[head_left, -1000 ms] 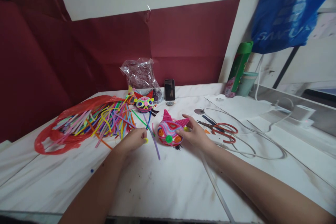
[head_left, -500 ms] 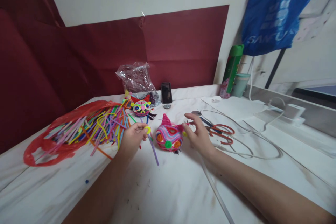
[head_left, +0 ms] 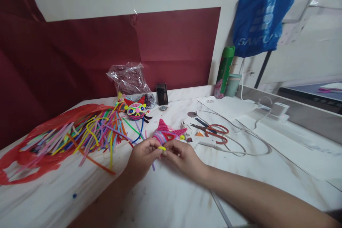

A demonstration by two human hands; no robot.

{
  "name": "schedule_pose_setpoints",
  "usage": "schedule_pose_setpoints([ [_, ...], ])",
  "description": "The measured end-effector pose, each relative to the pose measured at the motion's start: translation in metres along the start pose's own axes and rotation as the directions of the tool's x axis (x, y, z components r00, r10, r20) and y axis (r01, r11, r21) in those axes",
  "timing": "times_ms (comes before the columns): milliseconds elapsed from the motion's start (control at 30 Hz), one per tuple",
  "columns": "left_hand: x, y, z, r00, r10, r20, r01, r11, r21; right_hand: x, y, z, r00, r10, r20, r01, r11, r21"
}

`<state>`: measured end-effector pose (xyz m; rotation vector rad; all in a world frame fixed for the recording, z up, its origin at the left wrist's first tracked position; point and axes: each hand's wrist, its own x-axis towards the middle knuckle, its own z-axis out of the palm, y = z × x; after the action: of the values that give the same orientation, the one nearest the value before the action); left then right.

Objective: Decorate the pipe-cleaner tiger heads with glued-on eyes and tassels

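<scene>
My left hand pinches a small yellow pipe-cleaner coil between thumb and fingers. My right hand meets it from the other side, its fingertips closed at the coil's edge. Just behind both hands sits a round pink and striped pipe-cleaner animal head with pointed ears; my fingers hide its lower face. Near its right ear shows a yellow bit. Farther back stands a finished-looking colourful animal head with blue eyes and red ears.
Loose pipe cleaners spread over a red plastic bag on the left. To the right lie orange-handled scissors, a glue gun and looping cables. A phone leans at the back; a blue bead lies front left.
My right hand has moved left from beside the pink head's ear to meet my left hand at the yellow coil. Both hands are now in front of the head. The view has shifted right.
</scene>
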<state>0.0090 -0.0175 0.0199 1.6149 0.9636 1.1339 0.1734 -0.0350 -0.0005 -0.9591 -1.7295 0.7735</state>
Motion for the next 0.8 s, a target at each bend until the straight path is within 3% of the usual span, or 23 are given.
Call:
schedule_pose_setpoints([
  [233,0.003,-0.011,-0.005,0.994,-0.035,0.105,0.043,0.996,-0.073,-0.001,-0.003,-0.002,0.999,0.02,0.035,-0.022,0.998,0.056],
  [433,0.002,-0.017,-0.003,0.995,-0.097,0.018,0.099,0.992,-0.079,0.005,-0.004,-0.003,0.982,0.181,0.051,-0.188,0.949,0.254],
  [567,0.003,-0.015,0.002,0.99,-0.14,0.01,0.14,0.984,-0.11,0.006,-0.004,-0.002,0.981,0.186,0.063,-0.196,0.936,0.291],
  [800,0.005,-0.013,0.001,0.977,-0.213,-0.032,0.189,0.918,-0.348,0.008,0.003,-0.001,0.982,0.186,0.032,-0.185,0.909,0.375],
])
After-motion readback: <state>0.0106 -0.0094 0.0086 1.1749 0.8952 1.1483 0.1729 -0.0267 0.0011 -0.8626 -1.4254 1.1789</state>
